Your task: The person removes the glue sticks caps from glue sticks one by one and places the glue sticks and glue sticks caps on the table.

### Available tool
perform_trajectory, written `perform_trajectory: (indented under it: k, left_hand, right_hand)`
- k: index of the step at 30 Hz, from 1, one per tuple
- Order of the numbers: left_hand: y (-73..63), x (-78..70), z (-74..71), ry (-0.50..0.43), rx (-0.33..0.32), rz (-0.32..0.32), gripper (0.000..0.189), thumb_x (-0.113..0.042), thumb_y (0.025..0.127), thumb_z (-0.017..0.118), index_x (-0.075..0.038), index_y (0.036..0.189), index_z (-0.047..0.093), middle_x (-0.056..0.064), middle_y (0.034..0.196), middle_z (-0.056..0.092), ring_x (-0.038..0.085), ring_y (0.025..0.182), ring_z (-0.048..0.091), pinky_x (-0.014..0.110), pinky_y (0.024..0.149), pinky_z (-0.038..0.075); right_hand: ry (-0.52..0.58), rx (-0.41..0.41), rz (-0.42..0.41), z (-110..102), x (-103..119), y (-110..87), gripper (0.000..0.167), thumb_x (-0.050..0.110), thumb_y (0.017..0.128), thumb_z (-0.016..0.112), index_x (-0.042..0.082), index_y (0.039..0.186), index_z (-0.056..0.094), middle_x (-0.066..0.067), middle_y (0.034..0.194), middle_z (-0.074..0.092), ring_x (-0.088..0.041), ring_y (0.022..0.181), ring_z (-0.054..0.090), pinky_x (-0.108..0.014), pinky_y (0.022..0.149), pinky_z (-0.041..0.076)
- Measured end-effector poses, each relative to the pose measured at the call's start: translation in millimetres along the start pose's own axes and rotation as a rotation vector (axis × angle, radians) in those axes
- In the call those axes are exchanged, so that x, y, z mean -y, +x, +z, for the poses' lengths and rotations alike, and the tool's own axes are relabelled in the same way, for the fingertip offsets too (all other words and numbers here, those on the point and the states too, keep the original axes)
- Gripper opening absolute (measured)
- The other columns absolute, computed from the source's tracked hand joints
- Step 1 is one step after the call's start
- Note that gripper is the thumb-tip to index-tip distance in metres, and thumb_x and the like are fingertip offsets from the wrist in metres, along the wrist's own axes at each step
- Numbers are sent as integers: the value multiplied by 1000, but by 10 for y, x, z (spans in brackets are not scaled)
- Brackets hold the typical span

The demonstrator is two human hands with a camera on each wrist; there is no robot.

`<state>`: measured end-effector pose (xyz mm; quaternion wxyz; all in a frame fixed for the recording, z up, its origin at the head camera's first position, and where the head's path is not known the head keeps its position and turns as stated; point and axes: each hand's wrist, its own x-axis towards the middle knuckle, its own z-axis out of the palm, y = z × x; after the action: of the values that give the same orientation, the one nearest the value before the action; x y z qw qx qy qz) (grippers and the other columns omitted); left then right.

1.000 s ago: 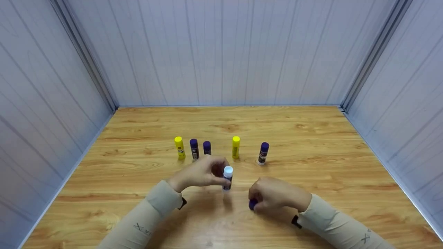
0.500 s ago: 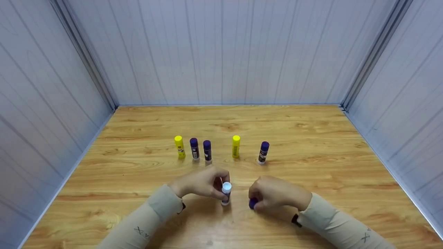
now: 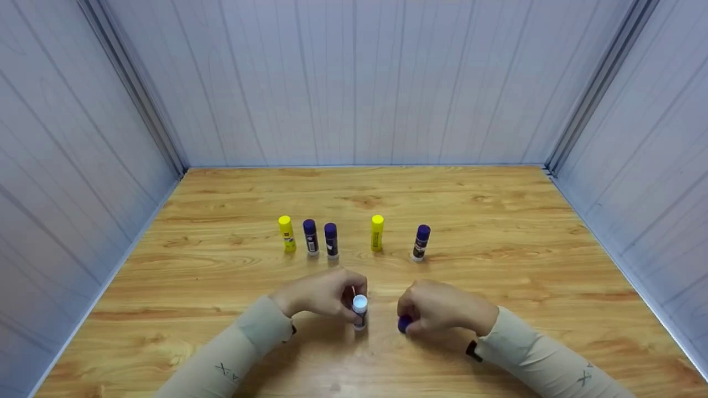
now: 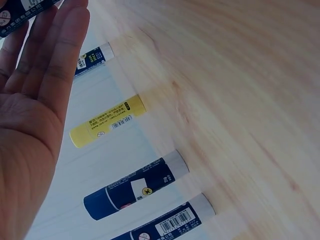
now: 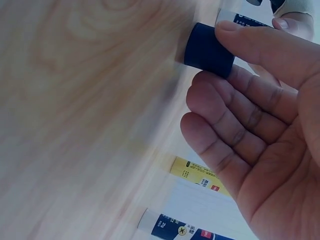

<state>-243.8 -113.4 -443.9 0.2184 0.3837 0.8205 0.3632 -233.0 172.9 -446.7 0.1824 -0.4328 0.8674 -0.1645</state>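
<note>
An uncapped glue stick (image 3: 360, 314), white at the top with a dark label, stands upright on the table. My left hand (image 3: 323, 293) grips it between thumb and fingers; in the left wrist view only part of its label (image 4: 30, 14) shows, at the top left corner. To the right, my right hand (image 3: 445, 307) pinches a dark blue cap (image 3: 405, 324) low at the tabletop. The right wrist view shows this cap (image 5: 210, 50) between the thumb and the fingers, with the left hand's glue stick (image 5: 242, 20) just behind it.
Behind the hands stand capped glue sticks: a yellow one (image 3: 287, 234) at the left, two dark blue ones (image 3: 311, 237) (image 3: 331, 241) beside it, another yellow one (image 3: 376, 233) and a dark blue one (image 3: 421, 243) farther right. Pale panel walls (image 3: 354, 83) enclose the wooden table (image 3: 221, 199).
My left hand has brought the uncapped glue stick down and toward me, onto the table, uncovering the dark blue glue stick behind it. My right hand has stayed in place with the cap.
</note>
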Motion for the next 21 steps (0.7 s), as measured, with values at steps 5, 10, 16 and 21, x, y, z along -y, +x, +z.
perform_trajectory:
  k: [5, 10, 16, 21]
  left_hand:
    - [4, -1, 1, 39, 5, 10, 25, -7, 84, 90, -12, 94, 68, -8, 92, 68, 37, 94, 73, 22, 78, 56]
    - [18, -5, 8, 72, 18, 15, 24, -7, 84, 89, -11, 96, 70, -9, 92, 69, 35, 94, 73, 22, 79, 56]
    - [23, -4, 11, 92, 23, 21, 23, -6, 83, 89, -11, 97, 71, -10, 92, 69, 32, 93, 73, 21, 78, 55]
    - [26, -7, 10, 90, 23, 27, 22, -5, 82, 88, -11, 96, 71, -11, 91, 68, 36, 94, 73, 21, 77, 55]
  right_hand:
    - [-30, 1, -8, 1, 20, 4, 12, 11, 89, 87, 10, 99, 81, 5, 82, 74, 3, 68, 57, -18, 65, 51]
    - [-56, -5, -12, 14, 46, 5, 10, 12, 89, 86, 10, 97, 80, 7, 77, 70, 3, 65, 54, -17, 62, 48]
    - [-90, -38, -41, 26, 54, -1, 11, 11, 89, 85, 8, 97, 78, 6, 76, 68, 3, 64, 52, -17, 60, 46]
    - [-123, -59, -55, 23, 58, -10, 13, 12, 88, 86, 8, 97, 78, 5, 76, 68, 2, 64, 52, -17, 60, 47]
